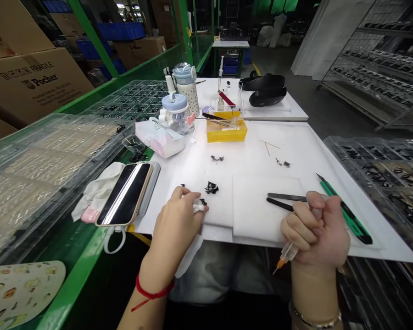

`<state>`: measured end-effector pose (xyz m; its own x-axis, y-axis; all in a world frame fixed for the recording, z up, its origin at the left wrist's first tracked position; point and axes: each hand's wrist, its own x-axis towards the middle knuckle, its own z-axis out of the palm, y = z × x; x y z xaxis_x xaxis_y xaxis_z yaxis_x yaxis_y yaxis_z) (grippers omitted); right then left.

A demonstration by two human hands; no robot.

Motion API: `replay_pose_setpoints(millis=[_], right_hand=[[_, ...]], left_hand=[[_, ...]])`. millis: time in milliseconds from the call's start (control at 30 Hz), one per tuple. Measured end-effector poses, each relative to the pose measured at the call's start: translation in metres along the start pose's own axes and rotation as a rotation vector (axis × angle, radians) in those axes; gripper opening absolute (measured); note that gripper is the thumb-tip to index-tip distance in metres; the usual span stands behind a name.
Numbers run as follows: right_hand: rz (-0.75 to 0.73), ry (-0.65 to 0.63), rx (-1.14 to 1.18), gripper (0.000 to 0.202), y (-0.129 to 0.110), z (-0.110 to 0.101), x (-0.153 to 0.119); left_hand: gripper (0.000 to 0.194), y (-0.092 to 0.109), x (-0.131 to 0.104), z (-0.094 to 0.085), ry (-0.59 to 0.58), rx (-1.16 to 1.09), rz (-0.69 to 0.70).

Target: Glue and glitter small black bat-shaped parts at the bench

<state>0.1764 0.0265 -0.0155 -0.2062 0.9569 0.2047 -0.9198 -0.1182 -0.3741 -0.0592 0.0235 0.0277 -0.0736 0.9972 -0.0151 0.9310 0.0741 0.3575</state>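
My left hand [181,213] is closed, its fingertips pinching a white tissue [198,207] with a small black piece [203,201] against it. Just beyond those fingertips, a shiny black part [211,187] lies on the white foam sheet [220,211]. In my right hand [315,229], the curled fingers wrap round a clear syringe [289,251], whose orange needle tip points down and left past the table edge. Dark tweezers [285,197] extend left from the fingers of that hand; whether they are gripped or lie behind it I cannot tell.
A green utility knife [354,220] lies right of my right hand. Farther back are a yellow box [227,133] of tools, thin sticks [269,145] and tiny black bits [284,163]. A phone [125,195], a pouch [161,137] and parts trays [55,169] line the left; more trays [385,169] stand right.
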Motion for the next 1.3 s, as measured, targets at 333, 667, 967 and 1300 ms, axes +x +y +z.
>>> replay_pose_setpoints(millis=[333, 667, 967, 1300], right_hand=[[0.0, 0.043, -0.032, 0.039, 0.002, 0.002, 0.004], [-0.049, 0.058, -0.06, 0.043, 0.007, 0.004, 0.008], [-0.036, 0.058, -0.045, 0.041, 0.004, 0.002, 0.006], [-0.041, 0.068, -0.052, 0.044, 0.004, 0.003, 0.007]], left_hand=[[0.026, 0.026, 0.04, -0.014, -0.058, 0.242, 0.101], [0.028, 0.029, 0.055, -0.018, -0.061, 0.372, 0.14], [0.032, 0.029, 0.049, -0.053, -0.148, 0.28, 0.219], [0.02, 0.071, 0.034, -0.014, -0.554, 0.056, 0.695]])
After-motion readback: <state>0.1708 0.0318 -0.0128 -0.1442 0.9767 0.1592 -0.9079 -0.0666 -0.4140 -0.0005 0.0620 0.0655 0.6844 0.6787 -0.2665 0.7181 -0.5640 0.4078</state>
